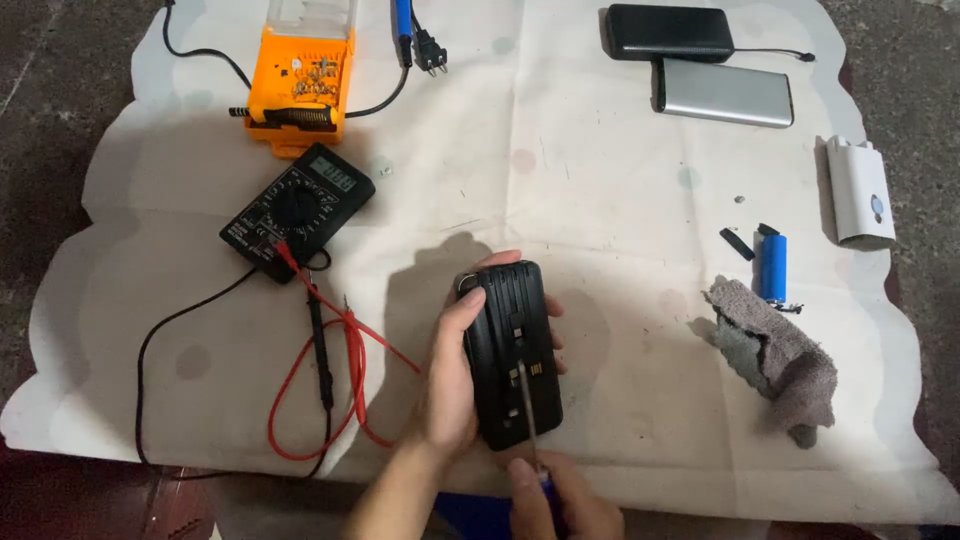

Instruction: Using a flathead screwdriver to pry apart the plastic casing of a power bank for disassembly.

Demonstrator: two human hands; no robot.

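Black case: a ribbed power bank (512,352) lies lengthwise on the cloth, just below the middle of the view.
Left hand (450,385): fingers wrapped round the power bank from its 9 o'clock side, thumb (468,300) along the top corner, fingertips showing at 3 o'clock.
Right hand (560,500): at 6 o'clock, closed on a screwdriver (528,415) whose thin shaft rests its tip on the power bank's face.
Leads: red and black meter wires (345,375) loop at 9 o'clock, near the left hand.
Meter: a black multimeter (297,212) at 10 o'clock.
Orange tool box (300,85): at 11 o'clock.
Rag: a grey rag (775,360) at 3 o'clock, a blue battery (773,268) just above it.
Far corner: a black power bank (668,32) and a silver one (722,92) at 1 o'clock.
Cloth (600,200): white, covering the floor.
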